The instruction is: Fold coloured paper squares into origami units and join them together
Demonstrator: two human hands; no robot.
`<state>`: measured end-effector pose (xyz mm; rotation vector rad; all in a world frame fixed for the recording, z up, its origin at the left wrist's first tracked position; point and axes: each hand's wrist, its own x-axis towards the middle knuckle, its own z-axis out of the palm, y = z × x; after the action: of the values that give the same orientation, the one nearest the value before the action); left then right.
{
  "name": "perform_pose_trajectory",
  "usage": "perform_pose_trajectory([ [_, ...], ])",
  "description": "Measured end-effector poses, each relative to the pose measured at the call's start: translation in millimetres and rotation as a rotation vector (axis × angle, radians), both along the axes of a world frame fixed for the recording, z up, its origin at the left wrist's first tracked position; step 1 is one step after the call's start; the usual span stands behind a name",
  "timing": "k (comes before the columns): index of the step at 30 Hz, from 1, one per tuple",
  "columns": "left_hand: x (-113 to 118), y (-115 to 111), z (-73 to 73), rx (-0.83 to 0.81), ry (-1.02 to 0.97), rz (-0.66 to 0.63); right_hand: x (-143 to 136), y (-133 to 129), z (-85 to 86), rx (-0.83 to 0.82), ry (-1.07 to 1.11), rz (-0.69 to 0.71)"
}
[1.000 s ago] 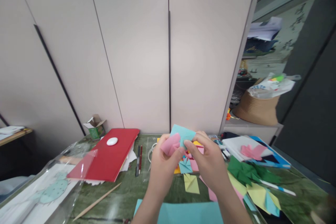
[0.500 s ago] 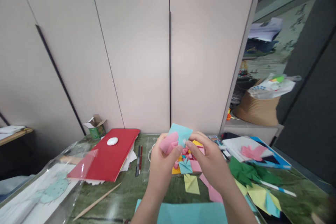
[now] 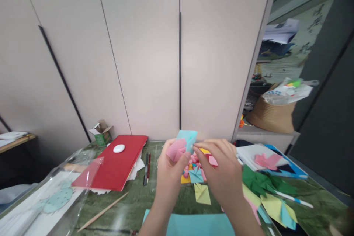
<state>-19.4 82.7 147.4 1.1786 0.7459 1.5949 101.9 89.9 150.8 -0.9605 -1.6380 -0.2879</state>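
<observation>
My left hand (image 3: 170,171) is closed on a folded blue paper (image 3: 186,137), and a rolled pink paper piece (image 3: 176,150) shows at its front under my thumb. Thumb and forefinger of my right hand (image 3: 222,164) pinch the right edge of the blue paper. Both hands are raised above the tabletop. Behind and below them lie small pink, orange and blue paper bits (image 3: 193,162), partly hidden by my fingers. Nearer to me are a creased blue square (image 3: 196,175) and a creased yellow square (image 3: 202,194).
A large blue sheet (image 3: 190,225) lies at the front edge. To the left are a red folder (image 3: 110,169) with a white oval object (image 3: 118,148), pens (image 3: 147,169) and a pointed wooden stick (image 3: 103,211). Green folded paper (image 3: 262,182) and a white-blue pen (image 3: 294,199) lie right.
The right side of the blue paper has been folded inward, so it looks narrower. My right hand has moved slightly left, its fingertips closer to my left thumb.
</observation>
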Motion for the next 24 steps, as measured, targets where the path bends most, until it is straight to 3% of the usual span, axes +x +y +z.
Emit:
perform_pose_trajectory([
  [4, 1.9, -5.0, 2.4, 0.016, 0.067, 0.026, -1.2, -1.9, 0.2, 0.033, -0.034, -0.020],
  [11, 0.6, -10.4, 4.9, 0.051, 0.181, 0.130, 1.9, -5.7, 2.3, -0.093, -0.006, 0.069],
  [16, -1.0, -11.5, 6.0, 0.091, 0.287, 0.172, 4.1, -5.1, 0.7, -0.091, -0.072, 0.094],
  [24, -0.5, -12.2, 6.3, 0.044, 0.279, 0.195, -3.0, -1.4, -0.6, -0.050, -0.081, 0.083],
])
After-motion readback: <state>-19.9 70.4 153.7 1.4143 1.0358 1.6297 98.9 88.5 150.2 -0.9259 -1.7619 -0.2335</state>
